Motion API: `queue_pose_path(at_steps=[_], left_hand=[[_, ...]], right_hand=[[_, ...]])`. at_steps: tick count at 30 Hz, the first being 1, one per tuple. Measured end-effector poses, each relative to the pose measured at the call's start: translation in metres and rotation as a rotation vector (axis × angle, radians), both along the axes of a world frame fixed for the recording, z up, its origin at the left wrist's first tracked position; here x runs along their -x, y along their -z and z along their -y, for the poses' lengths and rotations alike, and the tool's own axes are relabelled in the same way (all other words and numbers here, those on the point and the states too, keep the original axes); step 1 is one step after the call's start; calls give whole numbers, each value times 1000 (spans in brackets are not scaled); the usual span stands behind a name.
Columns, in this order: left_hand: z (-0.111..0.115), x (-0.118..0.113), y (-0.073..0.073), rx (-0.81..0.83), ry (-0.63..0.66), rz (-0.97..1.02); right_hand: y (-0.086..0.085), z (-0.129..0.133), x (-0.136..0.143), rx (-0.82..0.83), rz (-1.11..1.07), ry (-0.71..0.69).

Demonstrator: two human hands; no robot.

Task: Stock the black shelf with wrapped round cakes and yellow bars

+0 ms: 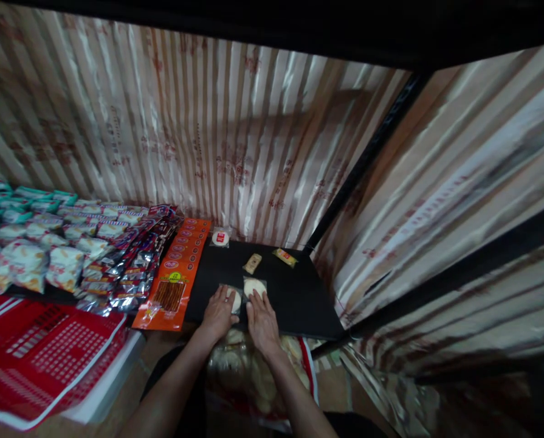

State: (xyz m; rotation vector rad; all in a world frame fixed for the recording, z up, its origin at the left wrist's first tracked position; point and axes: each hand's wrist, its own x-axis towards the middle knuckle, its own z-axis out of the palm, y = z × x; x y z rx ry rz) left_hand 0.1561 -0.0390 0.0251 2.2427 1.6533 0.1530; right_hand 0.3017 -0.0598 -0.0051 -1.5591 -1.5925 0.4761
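Near the front edge of the black shelf (278, 304), my left hand (218, 313) has its fingers and thumb around a clear-wrapped, pale round cracker (234, 300). Just to its right, a second wrapped cracker (254, 286) is under the fingertips of my right hand (263, 319), with the thumb along its near left side. Both packets rest low on the shelf, and my fingers partly cover them. Beyond them lie a small tan snack packet (252, 263) and a yellow one (284, 257). A round white packet with a red label (220, 237) sits at the back left.
An orange snack bag (174, 277) borders the black surface on the left. Past it are dark shiny packets (135, 264) and rows of white bags (64, 267). Red baskets stand below, one (66, 347) at left. A black post (367, 161) rises at the right corner.
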Motion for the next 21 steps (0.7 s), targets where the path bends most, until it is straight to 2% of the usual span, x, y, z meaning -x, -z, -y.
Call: queue_pose_path(at_steps=[6,10,13,15,17,19,21], left_hand=[[22,0,-4,0,57,-28],[36,-2,-3,-66,28,-7],[41,-5,-4,-102,-24,108],[41,-7,-4,-101,-82,296],[40,-10,-5,-43,-170,577],[40,-13,-9,102,-305,922],[41,-17,-15,326,-480,1285]], right_hand=[[3,1,-21,-67,-30,61],[-6,10,-30,-101,1,46],[-15,24,-31,-123,-5,56],[-22,34,-29,-119,-52,71],[-28,43,-25,-102,-131,79],[-32,47,-20,-67,-230,75],[-32,47,-17,-14,-359,82]])
